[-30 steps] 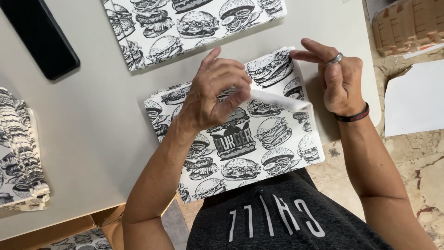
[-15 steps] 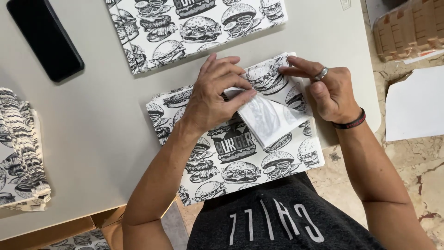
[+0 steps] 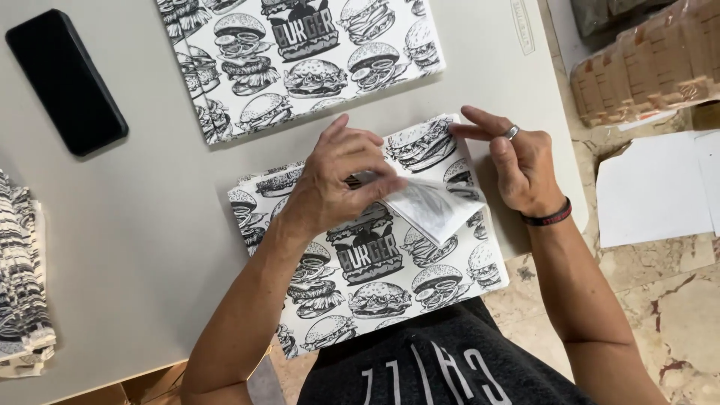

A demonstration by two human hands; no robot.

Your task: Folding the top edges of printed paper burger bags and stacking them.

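Printed sheet [image 3: 375, 292]: left hand [image 3: 341, 180] pins its middle, fingers pinching the folded corner [image 3: 435, 211]; right hand [image 3: 525, 169], open, steadies its edge.

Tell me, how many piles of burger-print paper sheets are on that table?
3: one pile under the left hand and right hand, one at the table's far edge, one folded stack at the left. More may lie outside the view.
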